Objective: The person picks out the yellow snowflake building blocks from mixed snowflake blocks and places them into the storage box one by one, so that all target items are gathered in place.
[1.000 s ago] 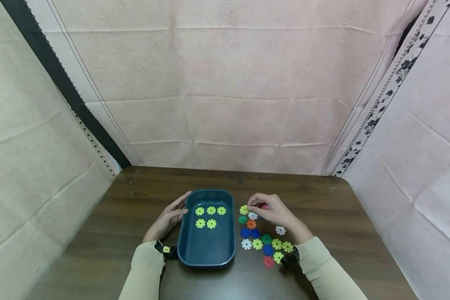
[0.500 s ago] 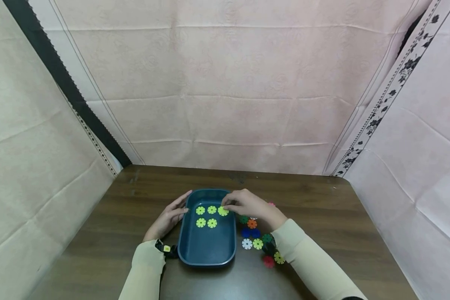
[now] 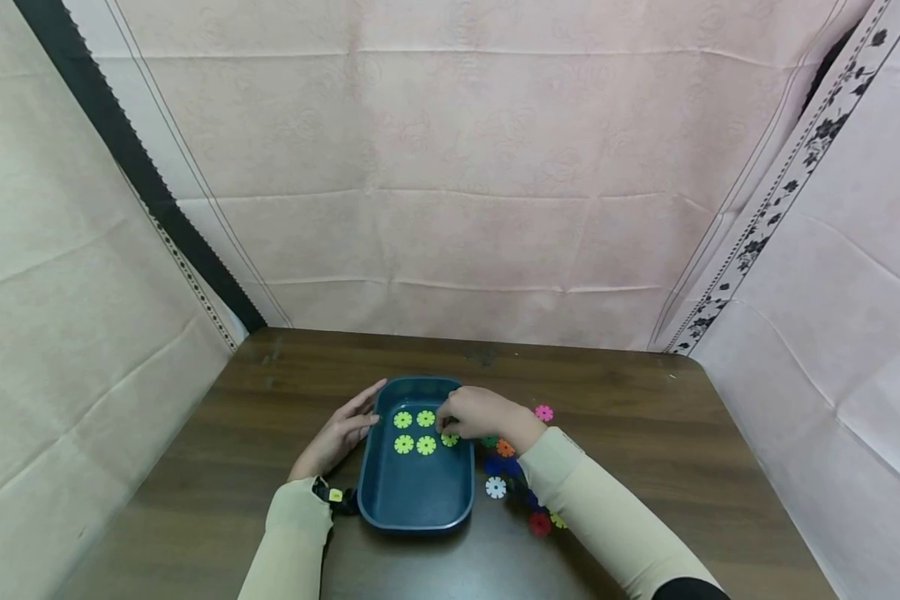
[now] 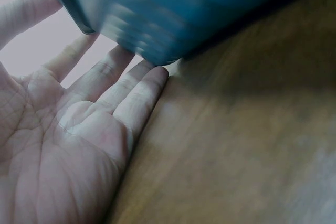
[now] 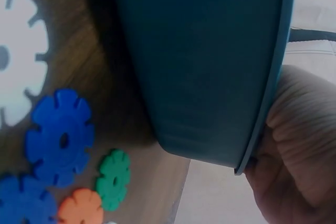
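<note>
My left hand (image 3: 339,435) steadies the left side of a dark teal tray (image 3: 416,521). In the left wrist view its straight fingers (image 4: 142,98) touch the tray's outer wall, with the thumb up at the rim. My right hand (image 3: 480,417) reaches over the tray's right rim, fingers curled and pointing down. At its fingertips is a yellow-green notched plastic disc (image 3: 451,440), low over the tray floor at the right end of the second row. Several matching discs (image 3: 403,445) lie in rows in the tray. The right fingertips are hidden behind the tray in the right wrist view.
Right of the tray lie loose notched discs: white (image 3: 496,487), red (image 3: 540,523), orange (image 5: 81,208), green (image 5: 113,179), blue (image 5: 60,137) and a pink one (image 3: 543,412) farther back. My right forearm covers part of them. Cloth walls (image 3: 457,167) surround the wooden table (image 3: 720,500).
The right hand picked up a yellow-green disc from the loose pile, carried it left over the rim, and lowered it into the tray. The left hand stays at the tray's side.
</note>
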Demonstrator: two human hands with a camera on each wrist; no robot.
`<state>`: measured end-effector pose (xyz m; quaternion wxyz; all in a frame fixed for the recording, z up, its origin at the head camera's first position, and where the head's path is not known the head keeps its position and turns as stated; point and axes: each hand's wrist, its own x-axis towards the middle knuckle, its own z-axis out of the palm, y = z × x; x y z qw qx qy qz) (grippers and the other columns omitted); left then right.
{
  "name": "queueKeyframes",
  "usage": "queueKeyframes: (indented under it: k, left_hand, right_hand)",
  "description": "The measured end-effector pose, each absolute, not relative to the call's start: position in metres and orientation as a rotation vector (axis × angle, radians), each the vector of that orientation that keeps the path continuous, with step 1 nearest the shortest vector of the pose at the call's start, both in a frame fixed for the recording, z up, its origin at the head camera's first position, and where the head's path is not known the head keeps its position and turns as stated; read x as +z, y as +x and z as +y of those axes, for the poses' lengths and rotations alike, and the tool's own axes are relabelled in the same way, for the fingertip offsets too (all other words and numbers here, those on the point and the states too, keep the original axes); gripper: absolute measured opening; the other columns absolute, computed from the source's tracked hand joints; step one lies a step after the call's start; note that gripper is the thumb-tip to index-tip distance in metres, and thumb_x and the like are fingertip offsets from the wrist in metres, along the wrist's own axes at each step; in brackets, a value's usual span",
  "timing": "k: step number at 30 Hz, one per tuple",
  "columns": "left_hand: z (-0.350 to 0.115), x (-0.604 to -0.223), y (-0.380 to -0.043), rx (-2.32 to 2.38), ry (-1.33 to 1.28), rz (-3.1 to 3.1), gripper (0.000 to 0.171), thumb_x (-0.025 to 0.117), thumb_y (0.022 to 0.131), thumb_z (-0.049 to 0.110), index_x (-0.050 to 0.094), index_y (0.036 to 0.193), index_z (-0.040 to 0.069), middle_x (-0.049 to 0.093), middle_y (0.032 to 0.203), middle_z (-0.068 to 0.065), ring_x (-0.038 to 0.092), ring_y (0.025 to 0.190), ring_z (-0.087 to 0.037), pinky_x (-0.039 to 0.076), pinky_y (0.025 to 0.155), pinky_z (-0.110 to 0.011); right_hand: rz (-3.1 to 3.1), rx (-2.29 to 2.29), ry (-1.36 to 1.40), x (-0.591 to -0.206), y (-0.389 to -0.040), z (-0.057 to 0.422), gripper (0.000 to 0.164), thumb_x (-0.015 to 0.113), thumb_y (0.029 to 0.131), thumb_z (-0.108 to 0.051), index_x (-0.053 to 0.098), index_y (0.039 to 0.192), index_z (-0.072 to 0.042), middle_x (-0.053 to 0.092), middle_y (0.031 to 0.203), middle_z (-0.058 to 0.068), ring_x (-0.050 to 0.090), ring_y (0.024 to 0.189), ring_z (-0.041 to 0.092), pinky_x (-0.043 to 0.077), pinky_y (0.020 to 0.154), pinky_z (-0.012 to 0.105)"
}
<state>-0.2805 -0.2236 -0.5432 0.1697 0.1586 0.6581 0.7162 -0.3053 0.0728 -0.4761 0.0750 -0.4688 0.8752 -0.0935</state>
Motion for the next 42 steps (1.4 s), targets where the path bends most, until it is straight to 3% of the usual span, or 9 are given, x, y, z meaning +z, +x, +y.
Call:
queueKeyframes:
  k: [10, 19, 25, 35, 39, 42]
  left_hand:
    - [-0.223, -0.542, -0.281, 2.016, 0.430, 1.883, 0.059, 0.053, 0.103, 0.015, 0.036, 0.157, 0.030, 0.023, 0.165, -0.001, 0.024, 0.150, -0.027, 0.030, 0.116, -0.046]
    - [-0.222, -0.541, -0.280, 2.018, 0.432, 1.888, 0.059, 0.053, 0.103, 0.014, 0.035, 0.158, 0.029, 0.025, 0.164, -0.003, 0.030, 0.147, -0.029, 0.037, 0.112, -0.040]
    - [-0.222, -0.541, -0.281, 2.017, 0.420, 1.896, 0.058, 0.053, 0.104, 0.015, 0.036, 0.157, 0.031, 0.023, 0.165, 0.000, 0.025, 0.149, -0.027, 0.029, 0.116, -0.048]
    - [-0.221, -0.545, -0.281, 2.009, 0.411, 1.884, 0.058, 0.051, 0.104, 0.014, 0.036, 0.157, 0.031, 0.024, 0.164, -0.001, 0.028, 0.148, -0.029, 0.036, 0.113, -0.040]
    - [-0.221, -0.545, -0.282, 2.020, 0.412, 1.895, 0.057, 0.051, 0.104, 0.013, 0.036, 0.157, 0.031, 0.022, 0.165, 0.001, 0.022, 0.150, -0.026, 0.029, 0.117, -0.046]
    - [-0.221, -0.543, -0.282, 2.023, 0.411, 1.896, 0.057, 0.051, 0.104, 0.014, 0.037, 0.157, 0.032, 0.021, 0.165, 0.002, 0.017, 0.152, -0.025, 0.023, 0.118, -0.051]
  right_hand:
    - [2.601, -0.386, -1.374, -0.476, -0.305, 0.075, 0.013, 0.071, 0.096, -0.021, 0.077, 0.107, -0.018, 0.070, 0.100, -0.012, 0.061, 0.090, 0.004, 0.052, 0.081, 0.023]
    - [2.552, -0.705, -1.399, -0.462, -0.302, 0.088, 0.016, 0.068, 0.098, -0.021, 0.074, 0.112, -0.015, 0.072, 0.110, -0.003, 0.064, 0.101, 0.007, 0.055, 0.090, 0.031]
    - [2.561, -0.942, -1.361, -0.457, -0.291, 0.115, 0.015, 0.067, 0.099, -0.023, 0.072, 0.112, -0.022, 0.070, 0.109, -0.011, 0.064, 0.100, 0.005, 0.056, 0.086, 0.035]
    - [2.613, -1.308, -1.128, -0.495, -0.254, 0.188, 0.014, 0.068, 0.098, -0.027, 0.074, 0.108, -0.019, 0.072, 0.102, -0.012, 0.066, 0.090, 0.012, 0.057, 0.079, 0.038]
    - [2.615, -1.366, -1.035, -0.512, -0.239, 0.208, 0.012, 0.070, 0.097, -0.024, 0.074, 0.106, -0.018, 0.071, 0.099, -0.011, 0.065, 0.089, 0.013, 0.057, 0.076, 0.036]
    - [2.611, -1.325, -1.136, -0.523, -0.230, 0.215, 0.013, 0.071, 0.096, -0.019, 0.074, 0.107, -0.015, 0.072, 0.103, -0.007, 0.066, 0.095, 0.012, 0.057, 0.080, 0.035]
